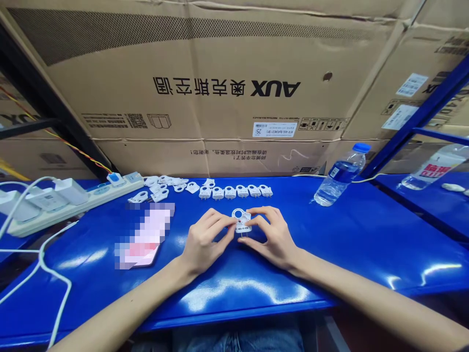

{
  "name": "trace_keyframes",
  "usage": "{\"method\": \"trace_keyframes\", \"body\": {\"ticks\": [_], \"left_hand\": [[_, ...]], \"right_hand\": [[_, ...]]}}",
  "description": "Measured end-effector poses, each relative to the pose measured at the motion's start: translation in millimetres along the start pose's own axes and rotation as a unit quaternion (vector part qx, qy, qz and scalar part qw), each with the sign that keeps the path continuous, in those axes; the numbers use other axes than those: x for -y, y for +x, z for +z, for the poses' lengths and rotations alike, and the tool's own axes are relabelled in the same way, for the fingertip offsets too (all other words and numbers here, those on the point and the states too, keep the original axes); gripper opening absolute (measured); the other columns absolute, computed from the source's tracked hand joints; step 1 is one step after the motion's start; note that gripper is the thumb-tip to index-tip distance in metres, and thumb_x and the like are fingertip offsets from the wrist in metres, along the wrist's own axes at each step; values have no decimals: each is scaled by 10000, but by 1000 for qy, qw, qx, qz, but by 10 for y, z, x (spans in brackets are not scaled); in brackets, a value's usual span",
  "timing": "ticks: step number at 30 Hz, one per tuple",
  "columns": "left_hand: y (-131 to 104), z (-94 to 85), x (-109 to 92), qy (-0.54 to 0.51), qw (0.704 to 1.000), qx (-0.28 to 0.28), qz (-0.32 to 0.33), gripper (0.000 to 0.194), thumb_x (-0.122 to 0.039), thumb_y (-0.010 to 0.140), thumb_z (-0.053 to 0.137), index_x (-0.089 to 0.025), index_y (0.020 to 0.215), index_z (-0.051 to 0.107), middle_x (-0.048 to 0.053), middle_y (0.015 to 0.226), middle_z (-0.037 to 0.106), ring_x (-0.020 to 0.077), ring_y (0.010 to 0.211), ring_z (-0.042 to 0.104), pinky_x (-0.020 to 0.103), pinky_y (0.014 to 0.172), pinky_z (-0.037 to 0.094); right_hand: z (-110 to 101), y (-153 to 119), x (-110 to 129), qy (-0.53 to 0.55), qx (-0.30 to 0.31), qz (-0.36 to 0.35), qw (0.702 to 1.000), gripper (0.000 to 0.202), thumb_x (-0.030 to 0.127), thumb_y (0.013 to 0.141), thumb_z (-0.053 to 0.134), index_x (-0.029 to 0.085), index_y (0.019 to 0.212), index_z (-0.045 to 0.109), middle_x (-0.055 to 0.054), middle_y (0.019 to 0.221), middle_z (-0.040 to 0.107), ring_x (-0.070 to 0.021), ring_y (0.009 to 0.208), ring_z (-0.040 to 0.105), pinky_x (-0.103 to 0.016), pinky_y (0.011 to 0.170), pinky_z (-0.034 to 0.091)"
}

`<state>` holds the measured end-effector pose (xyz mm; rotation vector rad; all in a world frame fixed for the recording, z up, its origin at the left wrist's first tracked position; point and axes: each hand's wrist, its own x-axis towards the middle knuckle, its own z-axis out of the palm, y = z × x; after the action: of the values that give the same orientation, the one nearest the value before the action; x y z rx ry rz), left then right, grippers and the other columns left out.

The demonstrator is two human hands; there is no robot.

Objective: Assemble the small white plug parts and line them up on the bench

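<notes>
Between my two hands, a little above the blue table, is a white plastic plug housing with a ring at its top and metal prongs pointing down. My left hand pinches its left edge with thumb and forefinger. From the right, my right hand grips it, fingers on the upper right side and thumb low near the prongs. Small dark spots show on its face; I cannot make out what they are. Behind it stand several similar white plug housings in a row, prongs towards me. More white plastic pieces lie in a loose pile to their left.
A pink phone-like object, partly blurred, lies left on the blue table. A power strip with chargers and white cables runs along the left. A water bottle stands back right, another bottle beyond the blue post. Cardboard boxes wall off the back.
</notes>
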<state>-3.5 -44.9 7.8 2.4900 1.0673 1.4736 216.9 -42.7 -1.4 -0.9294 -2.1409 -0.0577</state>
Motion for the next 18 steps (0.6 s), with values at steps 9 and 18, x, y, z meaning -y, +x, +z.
{"method": "trace_keyframes", "body": {"ticks": [9, 18], "left_hand": [[-42, -2, 52, 44, 996, 64, -35, 213, -198, 1010, 537, -226, 1179, 663, 16, 879, 702, 168, 820, 653, 298, 751, 545], [-61, -11, 211, 118, 973, 172, -103, 153, -136, 862, 600, -213, 989, 634, 58, 1038, 665, 240, 946, 598, 397, 823, 525]], "right_hand": [[27, 55, -180, -15, -18, 33, 999, 294, 487, 936, 736, 247, 1095, 673, -96, 1230, 712, -283, 1125, 655, -476, 971, 518], [-148, 151, -1201, -121, 10, 194, 973, 292, 428, 949, 672, 212, 1145, 648, -115, 1231, 733, -357, 1186, 628, -503, 979, 494]]}}
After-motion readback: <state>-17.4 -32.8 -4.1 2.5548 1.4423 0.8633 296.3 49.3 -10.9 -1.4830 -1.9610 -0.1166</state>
